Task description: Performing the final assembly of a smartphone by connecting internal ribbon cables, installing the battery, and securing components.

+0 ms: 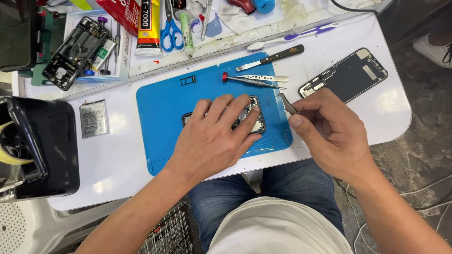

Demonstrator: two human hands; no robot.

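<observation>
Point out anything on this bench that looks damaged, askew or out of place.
Nothing is spilled. The detached phone screen lies askew near the white table's right edge. A gutted phone frame sits tilted in the tray top left. The left hand covers the opened phone; the right hand pinches tweezers.

A phone repair workshop; the white desk [376, 117] carries a blue repair mat [160, 103], a screwdriver [252, 82], tweezers [263, 77], a detached screen [346, 75], a loose battery [93, 118].
</observation>
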